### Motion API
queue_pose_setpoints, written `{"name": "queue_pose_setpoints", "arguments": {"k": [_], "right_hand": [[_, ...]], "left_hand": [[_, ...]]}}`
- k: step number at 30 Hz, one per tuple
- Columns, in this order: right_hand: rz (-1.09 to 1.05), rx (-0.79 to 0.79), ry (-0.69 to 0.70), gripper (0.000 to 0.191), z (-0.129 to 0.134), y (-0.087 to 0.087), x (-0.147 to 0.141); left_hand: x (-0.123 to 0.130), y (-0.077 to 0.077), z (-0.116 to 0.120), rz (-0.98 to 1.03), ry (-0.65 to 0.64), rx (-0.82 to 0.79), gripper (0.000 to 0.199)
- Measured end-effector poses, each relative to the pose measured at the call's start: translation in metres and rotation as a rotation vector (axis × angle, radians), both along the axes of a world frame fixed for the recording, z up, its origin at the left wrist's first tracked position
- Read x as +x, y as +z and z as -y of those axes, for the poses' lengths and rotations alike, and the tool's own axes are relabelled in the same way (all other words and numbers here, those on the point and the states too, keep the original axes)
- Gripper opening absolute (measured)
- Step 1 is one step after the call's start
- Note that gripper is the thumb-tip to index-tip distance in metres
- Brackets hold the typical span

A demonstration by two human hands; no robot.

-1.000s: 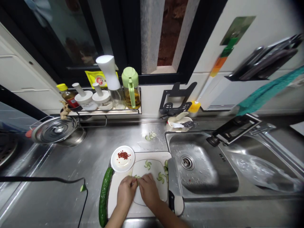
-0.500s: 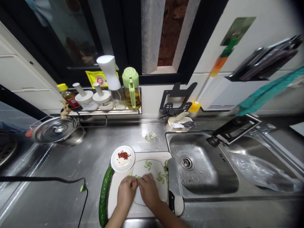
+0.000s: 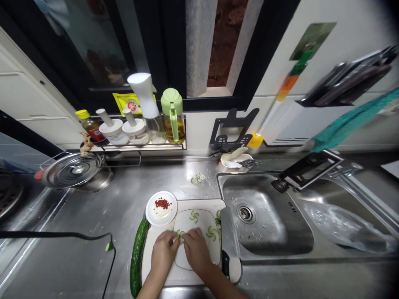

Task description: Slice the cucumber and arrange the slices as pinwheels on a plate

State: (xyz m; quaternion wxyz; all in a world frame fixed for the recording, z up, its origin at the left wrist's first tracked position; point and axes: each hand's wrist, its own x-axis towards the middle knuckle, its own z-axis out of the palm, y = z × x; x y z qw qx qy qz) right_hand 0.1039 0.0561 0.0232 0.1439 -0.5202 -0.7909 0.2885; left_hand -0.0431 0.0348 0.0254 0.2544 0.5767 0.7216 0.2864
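My left hand [image 3: 163, 251] and my right hand [image 3: 197, 251] meet over a white square plate [image 3: 199, 216] that lies on a pale cutting board [image 3: 152, 265]. Between their fingertips are thin cucumber slices [image 3: 180, 236], partly hidden by the fingers. Both hands are closed, the fingers pinched at the slices. Two pinwheels of curved slices, an upper one [image 3: 194, 216] and a right one [image 3: 211, 233], rest on the plate. A whole cucumber [image 3: 139, 257] lies along the board's left edge. At the right edge is a knife [image 3: 229, 232] with a black handle, beside more slices [image 3: 218, 224].
A round white dish [image 3: 161, 218] of small red bits overlaps the board's upper left corner. Loose slices [image 3: 199, 178] lie behind the board. The sink [image 3: 264, 224] is to the right. A black cord [image 3: 77, 236] and a cucumber end [image 3: 109, 246] are left; bottles fill the rack [image 3: 149, 146].
My left hand has shifted slightly left, away from the right hand, and more of the cucumber slices shows between the fingertips. My right hand has barely moved.
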Motion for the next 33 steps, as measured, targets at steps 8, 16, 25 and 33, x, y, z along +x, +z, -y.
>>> {"name": "queue_pose_setpoints", "arguments": {"k": [8, 16, 25, 33], "right_hand": [[-0.035, -0.008, -0.018, 0.024, 0.000, 0.001, 0.004], [-0.056, 0.000, -0.042, 0.021, 0.003, 0.001, 0.010], [-0.059, -0.009, -0.059, 0.021, 0.005, 0.001, 0.011], [-0.076, -0.022, -0.085, 0.021, 0.005, 0.007, 0.013]], "left_hand": [[-0.017, 0.007, -0.003, -0.059, 0.052, -0.012, 0.020], [-0.059, 0.011, -0.041, -0.241, 0.192, -0.141, 0.027], [-0.081, 0.011, -0.091, -0.353, 0.284, -0.330, 0.032], [-0.085, 0.000, -0.100, -0.378, 0.261, -0.398, 0.033]]}}
